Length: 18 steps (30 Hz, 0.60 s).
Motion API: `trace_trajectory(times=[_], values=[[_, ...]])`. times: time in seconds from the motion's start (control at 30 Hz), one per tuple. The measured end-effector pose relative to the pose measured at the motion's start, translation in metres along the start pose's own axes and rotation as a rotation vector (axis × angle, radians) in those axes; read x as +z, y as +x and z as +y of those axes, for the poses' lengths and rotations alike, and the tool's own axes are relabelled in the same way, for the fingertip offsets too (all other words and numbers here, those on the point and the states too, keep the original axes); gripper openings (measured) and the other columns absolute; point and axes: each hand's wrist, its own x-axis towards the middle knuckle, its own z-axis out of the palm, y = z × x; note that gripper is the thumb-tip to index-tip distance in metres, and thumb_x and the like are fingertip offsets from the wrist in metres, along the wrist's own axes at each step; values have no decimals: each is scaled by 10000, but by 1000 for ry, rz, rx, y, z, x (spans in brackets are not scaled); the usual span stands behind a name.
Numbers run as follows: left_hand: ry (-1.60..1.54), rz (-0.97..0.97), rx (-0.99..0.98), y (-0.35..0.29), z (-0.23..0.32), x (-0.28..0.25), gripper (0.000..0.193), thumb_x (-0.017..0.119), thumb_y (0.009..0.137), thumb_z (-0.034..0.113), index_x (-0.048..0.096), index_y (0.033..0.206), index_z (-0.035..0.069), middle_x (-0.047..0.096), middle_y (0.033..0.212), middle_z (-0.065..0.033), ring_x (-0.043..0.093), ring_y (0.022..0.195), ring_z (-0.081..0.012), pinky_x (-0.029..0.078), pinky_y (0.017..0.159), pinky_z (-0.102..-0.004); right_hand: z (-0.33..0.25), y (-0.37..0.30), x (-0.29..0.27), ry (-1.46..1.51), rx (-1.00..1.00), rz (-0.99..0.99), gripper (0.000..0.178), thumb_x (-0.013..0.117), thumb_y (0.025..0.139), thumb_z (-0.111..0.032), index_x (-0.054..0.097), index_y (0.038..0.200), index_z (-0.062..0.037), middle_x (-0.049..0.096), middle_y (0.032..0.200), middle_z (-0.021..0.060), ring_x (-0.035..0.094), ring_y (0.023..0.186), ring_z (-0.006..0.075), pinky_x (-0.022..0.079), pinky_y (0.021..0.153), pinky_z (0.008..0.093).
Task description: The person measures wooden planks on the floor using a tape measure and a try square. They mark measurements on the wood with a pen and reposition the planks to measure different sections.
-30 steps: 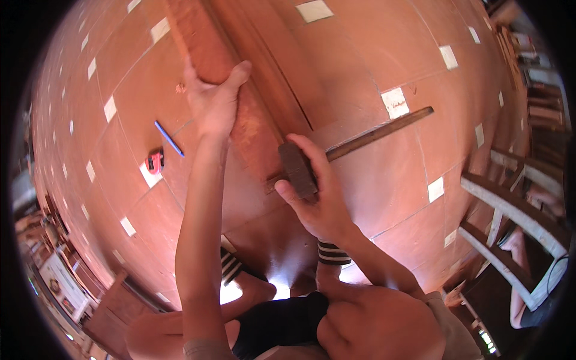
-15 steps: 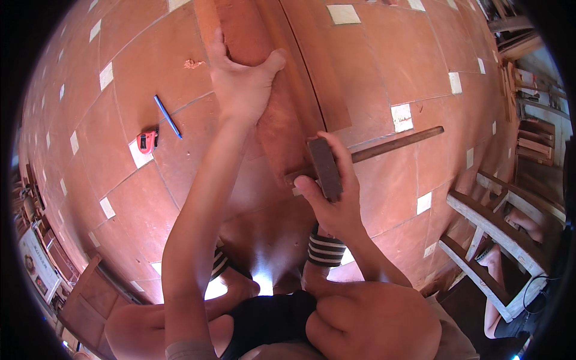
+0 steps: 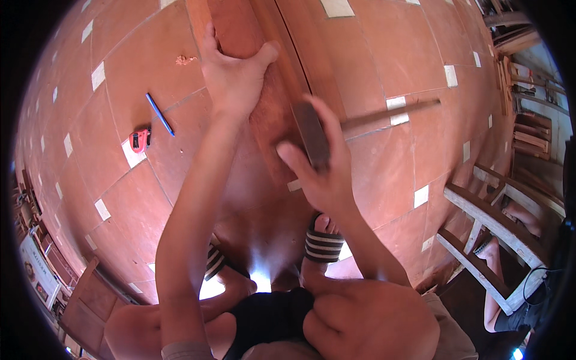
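A reddish-brown wooden board [image 3: 270, 114] runs from the top of the view down toward my feet. My left hand [image 3: 234, 81] straddles it, with thumb and fingers spread across its upper face and gripping it. Lower down, my right hand [image 3: 327, 162] holds what looks like a wooden marking gauge. Its dark block [image 3: 311, 135] lies between my thumb and fingers, beside the board's near end. From the block a long thin wooden beam [image 3: 390, 116] sticks out to the right, blurred by motion. The beam's other end is hidden.
Left of the board, a blue pen [image 3: 160, 114], a red tape measure [image 3: 140, 140] and some wood shavings [image 3: 185, 60] lie on the tiled floor. A wooden frame [image 3: 489, 234] stands at the right, with another person's leg [image 3: 493, 276] behind it. My sandalled feet [image 3: 324, 240] flank the near end.
My right hand has moved up along the board, away from me, carrying the marking gauge. My left hand keeps its grip on the board. The whole view has shifted slightly.
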Motion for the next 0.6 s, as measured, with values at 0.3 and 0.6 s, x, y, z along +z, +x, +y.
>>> trace_trajectory(times=[0.3,0.6], values=[[-14,46,-1,0,-9,-1,1095,898,718,254,305,1580,-69,599,1410,-210,630,1257,-278,554,1033,-402,-3,-28,-7,-41,24,-15,683,801,944,-184,462,1511,-13,616,1352,151,610,1243,244,477,1064,366],[96,89,26,2,-12,2,979,891,743,227,389,1540,-41,636,1363,-183,652,1216,-254,562,1004,-376,12,-19,-4,-19,-29,-16,689,797,948,-166,449,1522,-9,608,1372,156,594,1268,249,461,1091,363]])
